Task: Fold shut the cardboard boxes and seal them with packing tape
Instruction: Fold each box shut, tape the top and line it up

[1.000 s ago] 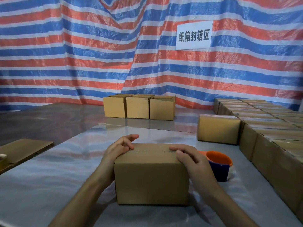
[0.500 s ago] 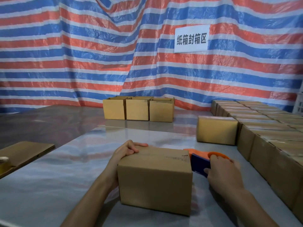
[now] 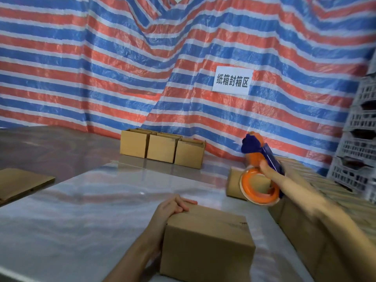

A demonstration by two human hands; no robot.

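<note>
One sign (image 3: 232, 81) reading 纸箱封箱区, left hand (image 3: 173, 208) gripping box (image 3: 207, 241), right hand (image 3: 271, 173) seemingly gripping dispenser (image 3: 255, 157)

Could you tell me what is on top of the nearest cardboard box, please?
Only the left hand, gripping the top left edge of the box. Closed flaps hide the inside.

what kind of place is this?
Probably a makeshift packing station: the sign on the striped tarp reads "carton sealing area", cardboard boxes stand in rows on the table, and the right hand holds a tape dispenser.
</note>
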